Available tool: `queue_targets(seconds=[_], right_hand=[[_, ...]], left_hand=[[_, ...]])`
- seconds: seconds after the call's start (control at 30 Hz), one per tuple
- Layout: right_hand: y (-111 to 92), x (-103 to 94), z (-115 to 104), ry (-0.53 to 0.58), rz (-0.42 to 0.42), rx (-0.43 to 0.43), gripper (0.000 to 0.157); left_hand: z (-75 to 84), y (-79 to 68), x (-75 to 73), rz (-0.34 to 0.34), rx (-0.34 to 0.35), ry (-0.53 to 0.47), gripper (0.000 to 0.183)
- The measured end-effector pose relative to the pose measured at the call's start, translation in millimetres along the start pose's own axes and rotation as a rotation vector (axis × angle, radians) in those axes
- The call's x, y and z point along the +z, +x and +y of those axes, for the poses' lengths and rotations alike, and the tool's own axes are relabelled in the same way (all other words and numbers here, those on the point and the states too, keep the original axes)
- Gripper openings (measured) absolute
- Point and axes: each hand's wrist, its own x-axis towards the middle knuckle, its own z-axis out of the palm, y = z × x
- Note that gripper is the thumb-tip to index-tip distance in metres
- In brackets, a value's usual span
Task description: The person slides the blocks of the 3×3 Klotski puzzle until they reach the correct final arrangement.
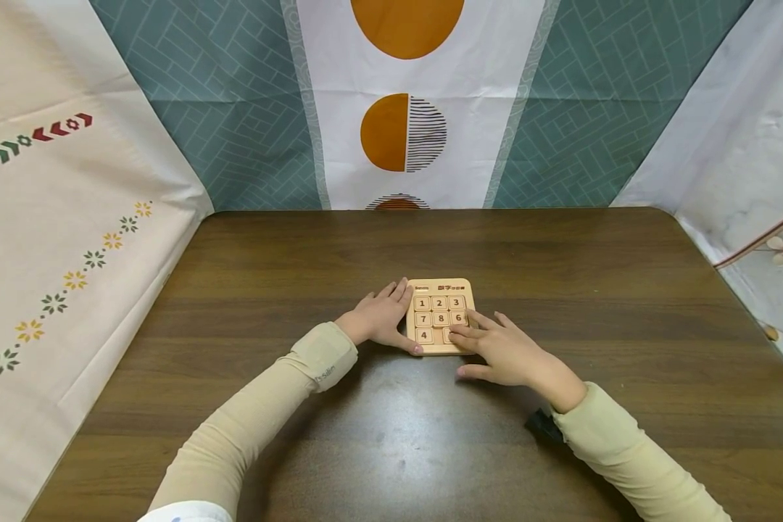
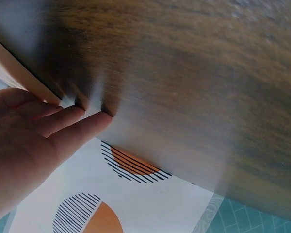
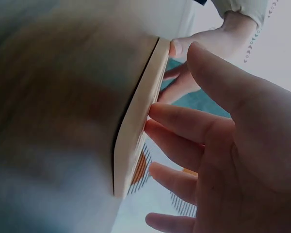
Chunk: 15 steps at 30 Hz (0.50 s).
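Head: the board (image 1: pixel 440 351) is lying on the counter (image 1: pixel 300 254), the left hand (image 1: pixel 385 317) spreading wide along its left edge, the right hand (image 1: pixel 505 355) touching a lower tile (image 1: pixel 446 337). Left wrist: fingers (image 2: pixel 82 131) are stretching straight. Right wrist: fingers (image 3: pixel 177 119) are spreading, 2 touching the board.

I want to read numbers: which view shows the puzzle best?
The head view: the puzzle is readable there, though the right hand covers part. The right wrist view shows mainly its side; the left, only an edge.
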Motion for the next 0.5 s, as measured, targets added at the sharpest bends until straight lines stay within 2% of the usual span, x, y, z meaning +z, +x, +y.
queue_targets(seconds=[0.3,0.5], right_hand=[[7.5,1.4,-9.1,-0.003,-0.013,-0.013,0.063],[5.9,-0.9,0.4,0.009,-0.019,0.033,0.065]], left_hand=[[0.0,0.0,-0.2,-0.001,-0.002,-0.006,0.121],[-0.1,0.3,-0.4,-0.003,-0.002,-0.002,0.121]])
